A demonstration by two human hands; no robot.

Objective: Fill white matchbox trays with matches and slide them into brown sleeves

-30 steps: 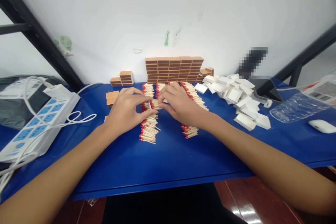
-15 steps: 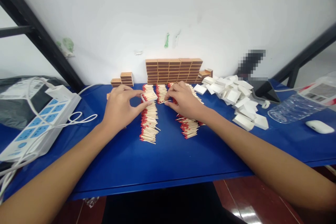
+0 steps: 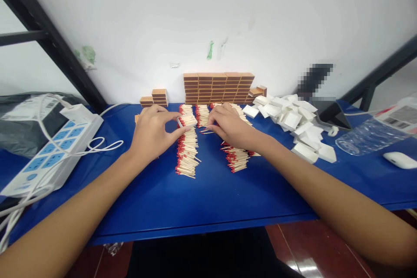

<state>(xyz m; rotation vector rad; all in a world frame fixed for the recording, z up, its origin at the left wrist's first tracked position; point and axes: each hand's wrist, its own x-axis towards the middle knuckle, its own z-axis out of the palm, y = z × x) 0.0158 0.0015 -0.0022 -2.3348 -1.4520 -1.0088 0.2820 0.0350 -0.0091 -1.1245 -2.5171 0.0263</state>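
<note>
The left hand (image 3: 150, 132) held a white matchbox tray (image 3: 180, 122) between thumb and fingers, pinched at its near-left end, over the left row of matches (image 3: 186, 156) on the blue tabletop (image 3: 195, 208); matches appeared to lie in it. The right hand (image 3: 231, 128) curled low beside the middle row of matches (image 3: 202, 115), fingers drawn narrow next to a few stray matchsticks (image 3: 204, 130); its knuckles blocked the view, so I could not tell whether it gripped any. The main risk was a spill: the tray was held at only 1 end, so a tilt or slip could tip matches out, while a hard squeeze might bow its thin-looking walls. The right wrist also hung close above the right-hand match pile (image 3: 237, 159), where a careless sweep could scatter sticks.
</note>
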